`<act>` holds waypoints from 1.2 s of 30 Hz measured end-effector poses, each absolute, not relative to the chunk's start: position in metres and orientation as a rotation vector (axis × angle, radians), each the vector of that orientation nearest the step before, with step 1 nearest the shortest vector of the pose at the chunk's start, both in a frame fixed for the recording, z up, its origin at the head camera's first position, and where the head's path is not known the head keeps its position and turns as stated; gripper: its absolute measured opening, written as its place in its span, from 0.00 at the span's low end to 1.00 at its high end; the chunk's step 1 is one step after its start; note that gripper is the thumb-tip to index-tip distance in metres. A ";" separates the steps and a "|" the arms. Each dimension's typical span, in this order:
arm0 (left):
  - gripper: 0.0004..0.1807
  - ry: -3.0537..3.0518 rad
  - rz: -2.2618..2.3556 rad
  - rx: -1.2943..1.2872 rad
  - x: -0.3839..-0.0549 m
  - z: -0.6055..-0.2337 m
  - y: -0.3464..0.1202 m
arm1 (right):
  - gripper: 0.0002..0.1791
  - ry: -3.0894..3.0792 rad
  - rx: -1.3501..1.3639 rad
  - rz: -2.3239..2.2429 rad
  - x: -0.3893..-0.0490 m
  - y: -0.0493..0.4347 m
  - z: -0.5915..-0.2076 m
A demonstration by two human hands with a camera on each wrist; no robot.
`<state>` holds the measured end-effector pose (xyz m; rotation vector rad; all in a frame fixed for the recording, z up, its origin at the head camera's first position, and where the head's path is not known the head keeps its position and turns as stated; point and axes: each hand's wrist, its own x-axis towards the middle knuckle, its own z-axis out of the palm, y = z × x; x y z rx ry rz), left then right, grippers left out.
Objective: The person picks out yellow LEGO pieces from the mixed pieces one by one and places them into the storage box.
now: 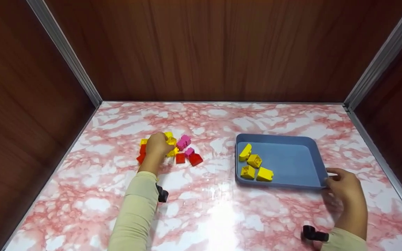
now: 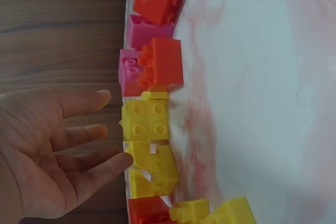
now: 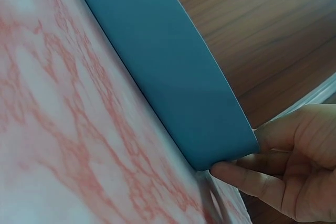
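In the head view, the left hand (image 1: 157, 146) reaches from the lower left over a cluster of blocks left of centre, its sleeved forearm (image 1: 134, 212) slanting upward. The left wrist view shows its fingers spread and loosely bent, beside the yellow blocks (image 2: 145, 119) and gripping nothing. Pink blocks (image 1: 184, 142) and red blocks (image 1: 195, 159) lie around them on the desk (image 1: 194, 209).

At the lower right, the right hand (image 1: 345, 184) bends inward at the wrist, thumb and fingers pinching the near right corner of the blue-grey tray (image 1: 291, 164). The tray sits right of centre, with four yellow pieces (image 1: 265, 174) along its left side.
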<state>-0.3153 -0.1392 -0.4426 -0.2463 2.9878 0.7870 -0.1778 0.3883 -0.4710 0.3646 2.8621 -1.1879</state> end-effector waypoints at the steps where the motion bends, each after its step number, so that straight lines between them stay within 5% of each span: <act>1: 0.21 2.981 0.782 -0.255 -0.316 -0.444 -0.139 | 0.27 2.873 0.356 -1.189 -0.177 0.388 -0.472; 36: 0.26 3.037 0.698 -0.239 -0.305 -0.431 -0.146 | 0.26 2.895 0.359 -1.185 -0.178 0.387 -0.472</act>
